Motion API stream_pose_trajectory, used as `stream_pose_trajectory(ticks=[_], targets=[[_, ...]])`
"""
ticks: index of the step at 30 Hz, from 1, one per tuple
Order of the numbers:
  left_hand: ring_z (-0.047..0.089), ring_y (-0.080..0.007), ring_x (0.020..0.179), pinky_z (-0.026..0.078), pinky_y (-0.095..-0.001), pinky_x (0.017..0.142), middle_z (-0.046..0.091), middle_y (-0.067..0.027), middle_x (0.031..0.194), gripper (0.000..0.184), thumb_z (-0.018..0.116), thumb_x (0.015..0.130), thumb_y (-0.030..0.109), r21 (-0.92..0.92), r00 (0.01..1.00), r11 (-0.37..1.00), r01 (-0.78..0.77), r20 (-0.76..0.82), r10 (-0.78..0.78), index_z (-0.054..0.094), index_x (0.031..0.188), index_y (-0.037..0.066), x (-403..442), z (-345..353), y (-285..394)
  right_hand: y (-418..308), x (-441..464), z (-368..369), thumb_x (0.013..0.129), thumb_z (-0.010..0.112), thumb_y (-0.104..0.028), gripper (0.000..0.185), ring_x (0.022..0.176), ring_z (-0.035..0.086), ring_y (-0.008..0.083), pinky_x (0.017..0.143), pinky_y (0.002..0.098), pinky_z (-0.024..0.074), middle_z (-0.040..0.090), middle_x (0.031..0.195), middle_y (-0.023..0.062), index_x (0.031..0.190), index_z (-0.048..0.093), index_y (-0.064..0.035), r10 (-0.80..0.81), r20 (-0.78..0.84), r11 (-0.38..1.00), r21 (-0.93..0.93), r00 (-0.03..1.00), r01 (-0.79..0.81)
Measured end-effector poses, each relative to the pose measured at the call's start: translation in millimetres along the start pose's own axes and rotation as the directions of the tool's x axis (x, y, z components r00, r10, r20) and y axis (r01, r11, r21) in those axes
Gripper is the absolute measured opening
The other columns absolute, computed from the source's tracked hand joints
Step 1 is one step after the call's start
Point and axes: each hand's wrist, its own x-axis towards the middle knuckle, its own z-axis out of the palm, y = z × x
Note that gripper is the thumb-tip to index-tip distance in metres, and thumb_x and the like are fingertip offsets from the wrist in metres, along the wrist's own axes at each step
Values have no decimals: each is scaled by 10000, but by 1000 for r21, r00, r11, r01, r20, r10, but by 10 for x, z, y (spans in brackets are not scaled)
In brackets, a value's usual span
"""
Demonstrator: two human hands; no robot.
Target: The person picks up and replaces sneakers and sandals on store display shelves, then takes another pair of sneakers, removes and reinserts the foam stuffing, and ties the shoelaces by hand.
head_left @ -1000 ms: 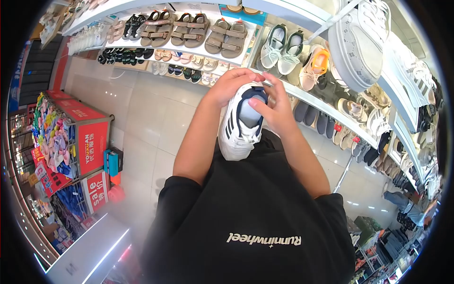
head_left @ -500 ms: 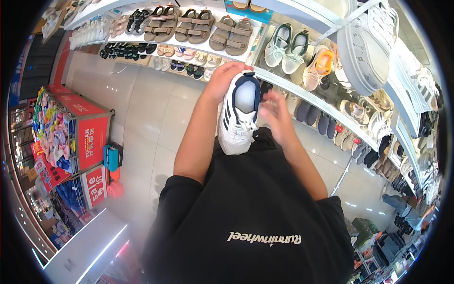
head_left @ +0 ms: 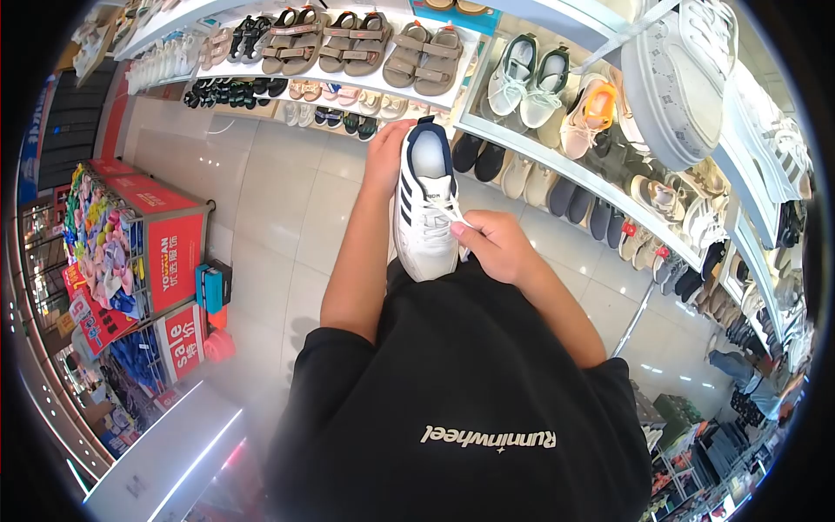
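A white shoe [head_left: 426, 217] with dark stripes and a navy collar is held in front of the black shirt, toe toward my body and heel away. My left hand [head_left: 388, 157] grips it along its left side near the heel; its fingertips are partly hidden behind the shoe. Against the right side of the laces [head_left: 442, 216] is my right hand [head_left: 492, 244], thumb and fingers pinched on the lace area. The insole shows pale inside the shoe's opening.
Shelves with brown sandals [head_left: 424, 59] and pale green sneakers [head_left: 527, 84] run across the top. A large white shoe [head_left: 678, 87] hangs close at upper right. A red bin [head_left: 172, 252] with colourful items stands at left. A person [head_left: 746, 378] is at far right.
My right hand has left the shoe's collar and moved down toward my body to the laces, closing there. The shoe has shifted slightly left, with my left hand still on it.
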Motion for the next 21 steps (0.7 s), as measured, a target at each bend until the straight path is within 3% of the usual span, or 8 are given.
stream_pose_trajectory(ticks=[2,3,4,7,10,13,17,21], targets=[[646,-127,876,527,-274,791,696,-58,980,244,648,985,175,201,990,973,-115,-55,128,709,1133,-9,26,-176,-120,-7,25,68,1039,602,-261,377,598,520,143,591,336,442,547,636,27,791,576,22,15,51,966,257,999,-28],[643,-129,861,527,-275,786,687,-52,960,238,670,972,172,301,978,939,-167,-71,196,710,1133,0,40,-229,-161,12,42,81,1047,593,-261,385,604,507,117,581,324,436,538,636,12,782,571,18,-5,101,966,259,995,-22],[638,-144,837,508,-273,744,659,-55,937,215,725,928,157,569,838,693,-443,-13,546,723,1103,33,-197,-62,149,41,75,85,1054,584,-261,394,610,493,91,571,311,429,529,636,-2,773,565,14,-27,152,965,260,988,-14],[629,-158,742,483,-298,656,666,-67,865,139,740,906,131,629,781,525,-573,226,583,734,1016,46,-670,143,788,-49,120,64,1061,580,-261,402,609,476,66,555,291,418,520,626,-11,753,557,-3,-48,243,940,338,969,-38],[585,-171,616,445,-344,573,636,-70,709,181,724,928,179,595,889,690,-413,429,162,722,871,8,-1081,337,1086,-144,143,-34,1060,585,-267,400,600,474,66,546,283,414,522,620,-7,744,558,-24,-65,312,924,377,948,-61],[471,-113,567,375,-318,513,597,-11,633,313,695,970,213,639,810,599,-482,585,27,678,749,-8,-1067,366,1010,-213,133,-91,1050,597,-262,384,595,488,88,552,297,415,526,618,12,748,566,-27,-96,329,925,379,939,-38],[476,-62,597,362,-304,514,615,-14,609,396,702,978,248,672,831,732,-117,470,-298,666,694,-25,-1016,408,1101,-196,125,-55,1027,618,-264,370,589,509,179,581,346,422,528,625,83,755,569,-18,-273,216,955,176,938,237],[516,-59,643,387,-276,539,670,-2,738,281,718,964,220,471,738,882,-24,603,-302,717,816,-19,-813,276,792,-169,135,-14,1003,636,-306,395,604,504,276,609,397,430,526,647,138,753,556,-12,-228,220,967,-63,948,247]])
